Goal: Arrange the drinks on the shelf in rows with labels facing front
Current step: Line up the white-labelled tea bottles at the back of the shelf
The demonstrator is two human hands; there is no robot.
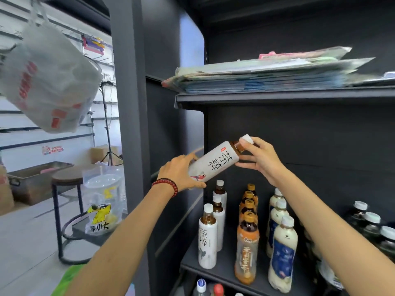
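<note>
Left hand grips the tilted white bottle at its base; right hand pinches its cap above the shelf.

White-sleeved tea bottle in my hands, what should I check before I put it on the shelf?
1. Grip: left hand holds the base of the white-sleeved plastic tea bottle, right hand pinches its neck: ok.
2. Bottle upright: tilted, cap toward upper right: not ok.
3. Label toward me: black characters visible: ok.
4. Matching row: row of three white-sleeved bottles stands at the left of the dark metal shelf: ok.
5. Free spot in that row: cannot tell.
</note>
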